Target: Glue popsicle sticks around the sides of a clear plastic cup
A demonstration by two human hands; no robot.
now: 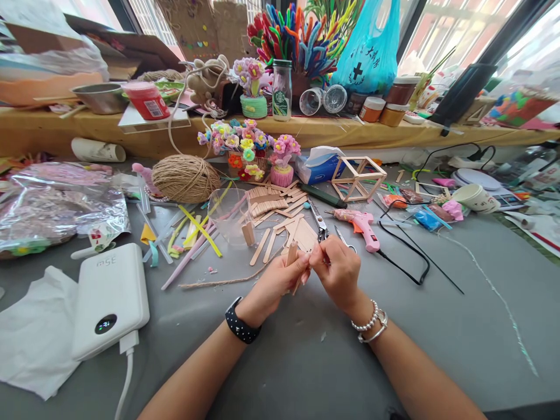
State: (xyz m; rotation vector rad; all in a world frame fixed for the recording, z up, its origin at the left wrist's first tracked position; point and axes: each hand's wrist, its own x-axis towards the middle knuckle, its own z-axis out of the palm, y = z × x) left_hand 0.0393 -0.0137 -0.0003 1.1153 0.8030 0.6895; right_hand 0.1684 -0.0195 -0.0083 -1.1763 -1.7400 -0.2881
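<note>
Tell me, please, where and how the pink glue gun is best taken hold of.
Probably by the handle, from the near right: the glue gun seems to lie flat, handle slanting toward the viewer, nozzle pointing left, away from that grip. Mind the black cord there.

Dotted black wristband (242, 324), beaded bracelet (371, 321), silver bangle (380, 333)

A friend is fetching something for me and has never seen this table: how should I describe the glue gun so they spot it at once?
On the grey table, find the open wooden cube frame. Between it and the person's right hand lies the glue gun. Its pink, pistol-shaped body sets it apart from the long dark green object nearby.
</note>
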